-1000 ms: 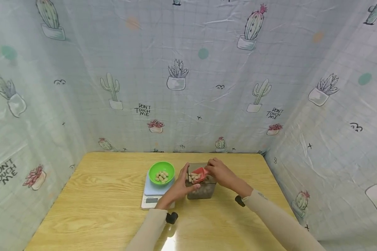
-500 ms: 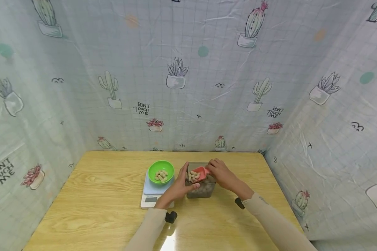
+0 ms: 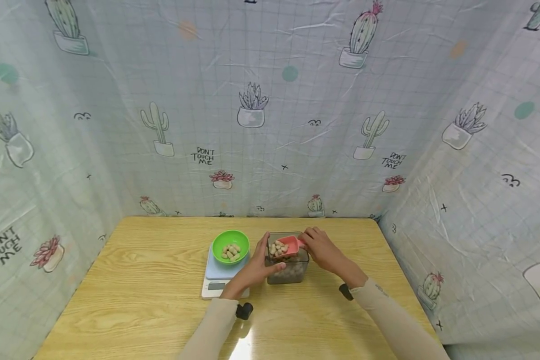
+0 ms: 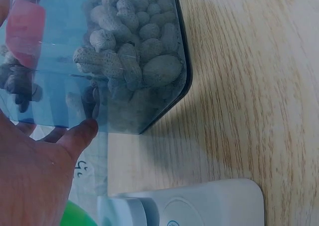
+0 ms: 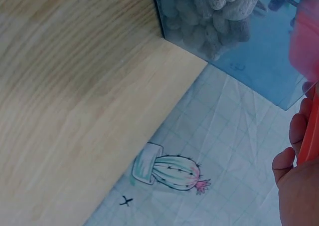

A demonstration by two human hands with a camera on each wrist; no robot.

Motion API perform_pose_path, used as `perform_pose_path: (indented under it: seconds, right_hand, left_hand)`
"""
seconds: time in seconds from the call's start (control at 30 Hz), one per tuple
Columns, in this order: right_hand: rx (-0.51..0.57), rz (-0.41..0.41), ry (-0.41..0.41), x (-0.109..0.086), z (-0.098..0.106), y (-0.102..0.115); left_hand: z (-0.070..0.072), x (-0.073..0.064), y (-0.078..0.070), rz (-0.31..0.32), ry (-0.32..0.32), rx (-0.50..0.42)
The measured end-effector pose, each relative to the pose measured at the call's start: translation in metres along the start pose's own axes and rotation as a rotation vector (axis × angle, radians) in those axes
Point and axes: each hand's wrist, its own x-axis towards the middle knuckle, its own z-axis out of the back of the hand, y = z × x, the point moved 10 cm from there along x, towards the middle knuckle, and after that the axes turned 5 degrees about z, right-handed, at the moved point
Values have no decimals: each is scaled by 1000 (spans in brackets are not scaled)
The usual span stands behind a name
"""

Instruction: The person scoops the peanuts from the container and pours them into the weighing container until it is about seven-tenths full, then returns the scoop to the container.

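Observation:
My right hand (image 3: 325, 251) grips the handle of a red scoop (image 3: 293, 243) at the right rim of a clear, smoky plastic container (image 3: 276, 276). Peanuts (image 3: 278, 248) fill the scoop's front part, which sits within the container's mouth. In the right wrist view, my fingers curl round the red handle (image 5: 310, 131). My left hand (image 3: 253, 270) holds the container's left side, thumb at the near wall and fingers up along the left rim. More unshelled peanuts (image 4: 127, 51) show through the wall in the left wrist view, piled in its lower part.
Left of the container, a green bowl (image 3: 232, 238) with several peanuts stands on a white kitchen scale (image 3: 213, 276), partly behind my left hand. All rest on a wooden table (image 3: 153, 280). A cactus-print curtain (image 3: 270, 165) hangs behind and at both sides.
The loaded scoop has come up slightly in the container and turned more level, with my right hand shifting a little to the right. My left hand keeps its place on the container.

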Motion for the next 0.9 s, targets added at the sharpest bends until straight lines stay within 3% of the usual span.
perform_pose_path:
  seconds: [0.6, 0.9]
  right_hand:
    - [164, -77, -168, -16, 3, -11]
    - [150, -57, -212, -16, 22, -11]
  left_hand:
    - [2, 3, 3, 7, -26, 45]
    - [8, -6, -9, -17, -57, 57]
